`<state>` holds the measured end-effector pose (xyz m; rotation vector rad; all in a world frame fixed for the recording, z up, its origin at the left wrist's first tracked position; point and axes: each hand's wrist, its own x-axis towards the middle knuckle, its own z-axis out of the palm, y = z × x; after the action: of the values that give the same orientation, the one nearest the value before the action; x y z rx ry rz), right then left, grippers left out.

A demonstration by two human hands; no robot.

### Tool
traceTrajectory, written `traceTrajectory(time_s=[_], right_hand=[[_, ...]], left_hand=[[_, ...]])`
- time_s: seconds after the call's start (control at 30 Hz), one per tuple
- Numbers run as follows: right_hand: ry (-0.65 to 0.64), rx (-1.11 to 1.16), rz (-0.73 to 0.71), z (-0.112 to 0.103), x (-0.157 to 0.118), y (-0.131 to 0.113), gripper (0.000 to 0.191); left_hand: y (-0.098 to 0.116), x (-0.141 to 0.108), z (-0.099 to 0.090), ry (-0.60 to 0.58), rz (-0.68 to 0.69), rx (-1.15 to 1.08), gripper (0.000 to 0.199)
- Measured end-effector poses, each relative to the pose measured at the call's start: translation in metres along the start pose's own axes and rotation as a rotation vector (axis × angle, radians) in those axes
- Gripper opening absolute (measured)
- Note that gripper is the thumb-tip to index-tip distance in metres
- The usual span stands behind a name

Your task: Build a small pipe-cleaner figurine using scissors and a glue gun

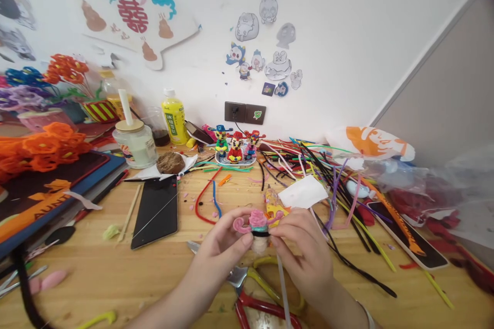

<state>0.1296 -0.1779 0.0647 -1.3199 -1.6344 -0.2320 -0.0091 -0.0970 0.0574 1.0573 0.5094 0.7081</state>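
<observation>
Between my hands is a small figure of fuzzy pipe cleaner [258, 218], with a pink top, curled pink side pieces, a teal band, a black band and a cream lower part. My left hand [222, 244] grips its left side, thumb near the black band. My right hand [304, 247] pinches its right side with the fingertips. A pale thin strip [283, 290] runs down from beside the right fingers; its upper end is hidden. Below lie red-handled pliers [266, 306] and a yellow handle [266, 285]. Behind the right hand a yellow patterned tool [273, 203] is partly covered.
Three colourful figures [235, 149] stand on a small dish at the back. Many loose pipe cleaners [320, 164] spread over the right side, near a white paper piece [303, 193]. A black phone [156, 211], candle jar [135, 146] and yellow bottle [175, 118] are at left.
</observation>
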Motion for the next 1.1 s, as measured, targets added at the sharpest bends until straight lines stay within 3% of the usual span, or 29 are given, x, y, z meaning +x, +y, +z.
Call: traceTrajectory(time_s=[0.17,0.43,1.1], right_hand=[[0.036,0.084,0.109,0.0010,0.0000,-0.0042,0.013],[0.078,0.406,0.457,0.0073,-0.0006,-0.0013,0.009],[0.009,0.440,0.622,0.0060,0.0017,-0.0030,0.006]], left_hand=[[-0.0016,0.0006,-0.0012,0.040,0.029,0.055,0.028],[0.0021,0.0004,-0.0007,-0.008,0.029,0.116,0.028],[-0.0017,-0.0016,-0.0002,-0.018,0.138,0.346,0.025]])
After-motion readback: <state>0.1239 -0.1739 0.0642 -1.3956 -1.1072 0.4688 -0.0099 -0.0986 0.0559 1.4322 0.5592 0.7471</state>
